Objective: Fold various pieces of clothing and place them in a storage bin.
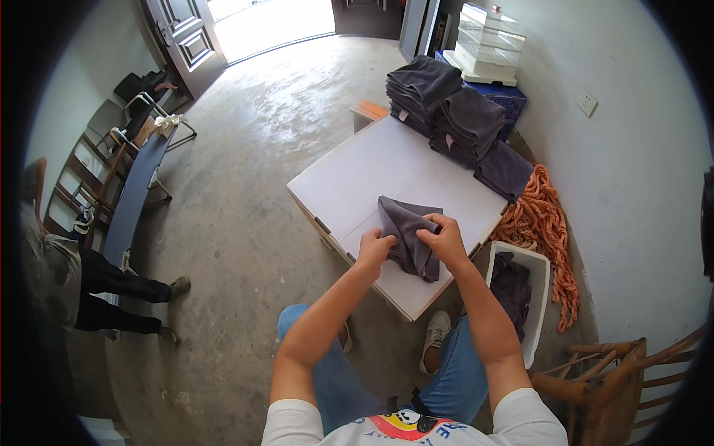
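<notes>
Between my two hands is a dark grey cloth [410, 231], partly folded and creased, over the near part of a white tabletop [357, 184]. My left hand [377, 247] pinches its left edge between thumb and fingers. At the upper right edge, my right hand [444, 238] grips the same cloth. Folded grey cloths stand in stacks at the table's far right: a tall stack [421, 89], a second stack [468, 122] beside it, and a low one [503, 169] nearest me. To the right of the table, a white plastic bin [536, 312] holds crumpled dark cloths [510, 290].
A heap of orange rope [538, 223] lies on the floor by the right wall. A wooden chair [608, 379] stands at lower right. Behind the stacks, a clear-sided container [491, 44] rests on a blue box [502, 100]. At left are a person [72, 284] and a folding cot [134, 189].
</notes>
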Demonstrator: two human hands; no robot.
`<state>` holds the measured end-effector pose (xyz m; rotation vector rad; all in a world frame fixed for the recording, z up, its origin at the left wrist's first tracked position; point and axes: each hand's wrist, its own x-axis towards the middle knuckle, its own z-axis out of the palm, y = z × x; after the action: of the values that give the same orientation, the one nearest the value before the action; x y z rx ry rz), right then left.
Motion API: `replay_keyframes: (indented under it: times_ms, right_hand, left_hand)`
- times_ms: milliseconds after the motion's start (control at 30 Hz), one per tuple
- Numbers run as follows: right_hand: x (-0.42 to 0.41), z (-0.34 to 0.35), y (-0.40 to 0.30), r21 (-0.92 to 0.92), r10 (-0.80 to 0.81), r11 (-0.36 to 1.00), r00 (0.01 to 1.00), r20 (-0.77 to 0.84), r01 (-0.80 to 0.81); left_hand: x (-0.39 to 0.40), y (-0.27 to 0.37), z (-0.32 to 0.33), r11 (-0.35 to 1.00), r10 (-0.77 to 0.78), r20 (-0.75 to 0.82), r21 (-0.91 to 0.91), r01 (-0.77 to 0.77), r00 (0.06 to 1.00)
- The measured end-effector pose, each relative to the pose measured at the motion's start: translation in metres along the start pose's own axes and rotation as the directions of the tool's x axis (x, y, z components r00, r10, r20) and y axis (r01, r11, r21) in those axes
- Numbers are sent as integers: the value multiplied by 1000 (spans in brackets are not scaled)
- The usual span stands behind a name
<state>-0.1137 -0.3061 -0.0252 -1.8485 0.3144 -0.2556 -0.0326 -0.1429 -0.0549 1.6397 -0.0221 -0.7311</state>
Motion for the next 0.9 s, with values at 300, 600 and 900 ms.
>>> replay_keyframes:
  times_ms: [300,600,900]
  right_hand:
    - [-12,-37,-46,384,-150,827,819,-554,411]
    - [-16,20,-40,-42,-425,903,874,-235,428]
    - [-24,23,-44,-11,-415,907,888,-200,422]
  left_hand:
    - [-61,69,-15,788,484,16,-443,-427,875]
    - [-52,51,12,799,592,-53,-97,-594,804]
    - [-66,52,17,541,829,-80,362,-759,553]
